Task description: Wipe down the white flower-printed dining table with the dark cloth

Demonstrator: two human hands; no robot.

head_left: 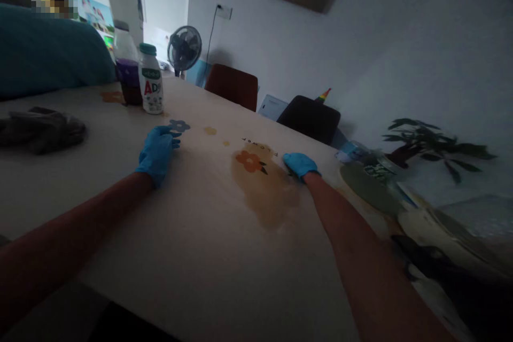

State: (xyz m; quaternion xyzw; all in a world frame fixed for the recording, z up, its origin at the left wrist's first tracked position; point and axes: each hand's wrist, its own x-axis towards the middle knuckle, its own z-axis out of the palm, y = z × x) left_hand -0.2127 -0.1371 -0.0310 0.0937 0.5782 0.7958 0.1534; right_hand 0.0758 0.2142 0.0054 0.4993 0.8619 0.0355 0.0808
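My right grip (300, 164), in a thin blue glove, lies palm down on the tabletop (200, 256) with its fingers bent. The frame is too dim for me to tell whether anything is pinched under them. It touches the far right edge of a brown puddle (269, 192), a flat, irregular stain that spreads from there back toward me over the pale, matte cloth. An orange flower print (249, 161) sits just left of that grip, half inside the stain. My left grip (157, 150), gloved the same, rests well apart to the left, loosely spread and holding nothing, with its fingertips at a blue flower print (179, 126). As things lie, nothing has been wiped: the puddle keeps its full outline, and smaller brown spots dot the cloth between the two grips. A crumpled dark cloth (40, 128), soft and limp, lies untouched far to the left of the left grip. Beyond that grip stand a white plastic bottle (151, 81) with a green cap and, touching it or just behind it, a clear jar (127, 72) of purple liquid. To the right of the right grip the tabletop carries blurred clutter that I can't make out, with a leafy plant (433, 144) past it.
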